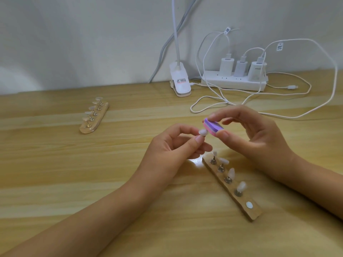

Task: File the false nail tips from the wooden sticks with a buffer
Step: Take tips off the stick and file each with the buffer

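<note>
A pale wood-grain table (55,182) carried 2 sticks: the near stick (254,212), lower right, bore 4 translucent tips on metal pins; the far stick (96,120) lay upper left. At centre, the right hand (250,134) pinched a pink-and-purple buffer (213,127) just beside the nail tip (202,132) gripped by the left hand (172,145), whose fingers hid its pin.

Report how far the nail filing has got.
Done: none can be judged filed from here. In hand: the left hand pinches one nail tip against the buffer held by the right hand; the near stick shows one empty slot. Left: its four standing tips, likely the far stick's five too.
</note>
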Demonstrator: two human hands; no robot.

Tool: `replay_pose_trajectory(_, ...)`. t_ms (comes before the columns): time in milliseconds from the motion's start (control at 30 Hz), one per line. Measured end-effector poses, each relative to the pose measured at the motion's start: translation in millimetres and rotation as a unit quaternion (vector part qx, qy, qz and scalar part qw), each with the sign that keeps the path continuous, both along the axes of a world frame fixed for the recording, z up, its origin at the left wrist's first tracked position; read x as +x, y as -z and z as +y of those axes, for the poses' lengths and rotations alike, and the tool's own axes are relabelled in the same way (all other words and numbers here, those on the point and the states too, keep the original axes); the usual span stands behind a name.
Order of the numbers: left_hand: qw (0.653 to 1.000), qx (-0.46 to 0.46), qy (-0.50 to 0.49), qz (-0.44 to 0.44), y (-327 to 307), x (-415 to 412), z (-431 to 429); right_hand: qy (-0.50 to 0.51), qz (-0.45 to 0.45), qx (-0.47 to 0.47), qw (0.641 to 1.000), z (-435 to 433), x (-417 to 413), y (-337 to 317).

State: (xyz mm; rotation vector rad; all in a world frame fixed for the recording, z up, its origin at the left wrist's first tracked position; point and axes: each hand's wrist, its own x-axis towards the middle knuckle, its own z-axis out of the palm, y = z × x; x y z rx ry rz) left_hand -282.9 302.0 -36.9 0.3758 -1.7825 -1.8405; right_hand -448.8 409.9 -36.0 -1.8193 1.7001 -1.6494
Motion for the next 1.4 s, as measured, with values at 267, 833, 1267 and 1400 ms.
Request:
replay_pose_trajectory(267, 0.997, -0.071, 0.001, -0.012, 4, 0, -1, 0.021, 0.044, 0.007, 0.999, 1, 1, -1)
replay_pose_trajectory(833, 0.998, -0.064, -0.015, -0.011, 5, 1, -3, 0.020, 0.036, 0.002, 0.999, 0, 9, -2)
replay_pose_trajectory(1267, 0.999, -0.048, -0.021, -0.007, 6, -1, -4, 0.025, 0.098, -0.015, 0.995, 1, 8, -2)
replay_pose_trajectory(1400, 0.998, -0.055, -0.019, -0.006, 6, -1, -3, 0.016, 0.114, -0.024, 0.993, 2, 11, -1)
